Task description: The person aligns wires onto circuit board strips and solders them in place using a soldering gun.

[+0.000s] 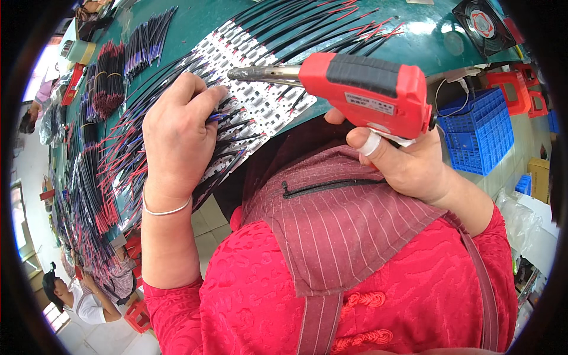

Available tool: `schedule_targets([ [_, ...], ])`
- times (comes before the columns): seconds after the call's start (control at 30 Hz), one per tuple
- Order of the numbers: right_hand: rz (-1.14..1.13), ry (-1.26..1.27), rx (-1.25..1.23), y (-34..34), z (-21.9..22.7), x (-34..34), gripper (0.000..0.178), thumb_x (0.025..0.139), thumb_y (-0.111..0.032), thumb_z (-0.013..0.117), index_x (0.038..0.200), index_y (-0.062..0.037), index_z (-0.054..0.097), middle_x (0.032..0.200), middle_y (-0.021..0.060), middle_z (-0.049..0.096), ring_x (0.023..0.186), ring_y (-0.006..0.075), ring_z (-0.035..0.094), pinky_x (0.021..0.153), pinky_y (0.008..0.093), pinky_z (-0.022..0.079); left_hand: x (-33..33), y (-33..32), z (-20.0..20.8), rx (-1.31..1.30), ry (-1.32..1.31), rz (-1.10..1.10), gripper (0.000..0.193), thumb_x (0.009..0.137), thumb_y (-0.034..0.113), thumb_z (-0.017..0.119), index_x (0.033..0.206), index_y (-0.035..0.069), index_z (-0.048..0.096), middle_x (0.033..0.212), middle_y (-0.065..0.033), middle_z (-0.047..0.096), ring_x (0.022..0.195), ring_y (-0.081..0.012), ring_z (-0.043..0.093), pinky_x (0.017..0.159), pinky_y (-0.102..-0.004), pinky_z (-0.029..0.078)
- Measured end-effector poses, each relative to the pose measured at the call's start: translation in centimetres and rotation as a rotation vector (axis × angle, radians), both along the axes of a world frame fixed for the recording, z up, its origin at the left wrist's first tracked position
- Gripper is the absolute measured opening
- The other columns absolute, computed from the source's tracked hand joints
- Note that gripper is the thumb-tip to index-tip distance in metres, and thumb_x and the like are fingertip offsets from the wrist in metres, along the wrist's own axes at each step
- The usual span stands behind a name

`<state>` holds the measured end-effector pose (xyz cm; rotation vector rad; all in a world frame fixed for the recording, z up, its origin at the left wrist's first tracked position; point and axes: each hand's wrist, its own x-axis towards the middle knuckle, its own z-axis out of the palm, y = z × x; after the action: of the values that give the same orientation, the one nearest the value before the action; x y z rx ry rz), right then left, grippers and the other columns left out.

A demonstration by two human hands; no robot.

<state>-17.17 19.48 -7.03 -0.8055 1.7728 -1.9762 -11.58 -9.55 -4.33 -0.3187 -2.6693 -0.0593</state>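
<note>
My right hand (408, 163), a white wrap around its thumb, grips a red and black soldering gun (364, 77). The gun's metal barrel points left, and its dark tip is over a panel of small white circuit boards (245, 97). Beside that tip, my left hand (182, 127) is closed, thumb and forefinger pressed together over the panel's wires. A bit of blue-violet wire (220, 117) shows under its fingers. Thin black wires (296, 32) with red ends fan out from the panel's far side. More black, red and blue wires (133, 139) spread out at its left.
Bundled wires (108, 80) lie on the green table (204, 15) at the left. A black fan (484, 25) sits at the far right. Beyond the table's right edge are a blue crate (478, 133) and red stools (509, 92). Another person (83, 299) is at the lower left.
</note>
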Motion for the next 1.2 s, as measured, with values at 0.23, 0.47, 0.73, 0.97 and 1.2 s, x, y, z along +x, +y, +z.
schedule_targets([
  [0.23, 0.016, -0.094, 0.005, 0.0, 0.3, 0.2, 0.028, 0.093, -0.001, 0.074, 0.120, 0.0007, 0.067, 0.107, 0.0081, 0.074, 0.100, 0.0127, 0.070, 0.092, 0.0300, 0.056, -0.1, -0.9, -0.6, 0.107, -0.009, -0.004, 0.037, 0.064, -0.009, 0.071, 0.095, 0.008, 0.075, 0.088, -0.0064, 0.063, 0.081, -0.0276, 0.065, 0.071, -0.0384, 0.053],
  [0.47, -0.013, -0.071, 0.058, 0.0, 0.3, 0.3, 0.024, 0.093, 0.000, 0.074, 0.116, 0.0003, 0.068, 0.104, 0.0051, 0.073, 0.097, 0.0113, 0.069, 0.089, 0.0288, 0.056, 0.0, -0.9, -0.6, 0.140, -0.039, 0.005, 0.045, 0.065, -0.016, 0.066, 0.102, 0.007, 0.076, 0.087, -0.0089, 0.061, 0.078, -0.0256, 0.064, 0.070, -0.0334, 0.052],
  [0.73, 0.015, 0.017, -0.016, -0.2, -0.1, 0.0, 0.029, 0.093, 0.000, 0.072, 0.122, 0.0028, 0.066, 0.111, 0.0113, 0.074, 0.103, 0.0153, 0.071, 0.094, 0.0308, 0.057, 0.1, -0.8, -0.6, 0.128, 0.032, -0.010, 0.039, 0.065, -0.012, 0.071, 0.099, 0.008, 0.075, 0.087, -0.0080, 0.061, 0.076, -0.0268, 0.064, 0.068, -0.0366, 0.052],
  [0.97, 0.008, -0.081, -0.024, -0.6, 0.1, 0.2, 0.029, 0.093, 0.000, 0.073, 0.121, 0.0026, 0.067, 0.110, 0.0110, 0.074, 0.103, 0.0155, 0.071, 0.095, 0.0308, 0.057, 0.2, -0.7, -0.6, 0.102, 0.014, 0.002, 0.035, 0.070, -0.011, 0.071, 0.099, 0.007, 0.076, 0.086, -0.0088, 0.061, 0.075, -0.0262, 0.064, 0.068, -0.0352, 0.051],
  [1.2, 0.019, 0.067, 0.014, -0.8, -0.1, -0.1, 0.028, 0.091, -0.001, 0.076, 0.117, 0.0008, 0.068, 0.104, 0.0076, 0.074, 0.097, 0.0135, 0.070, 0.089, 0.0291, 0.057, 0.1, -1.2, -0.7, 0.102, 0.021, -0.002, 0.036, 0.068, -0.011, 0.071, 0.099, 0.007, 0.075, 0.087, -0.0088, 0.062, 0.076, -0.0263, 0.064, 0.068, -0.0360, 0.052],
])
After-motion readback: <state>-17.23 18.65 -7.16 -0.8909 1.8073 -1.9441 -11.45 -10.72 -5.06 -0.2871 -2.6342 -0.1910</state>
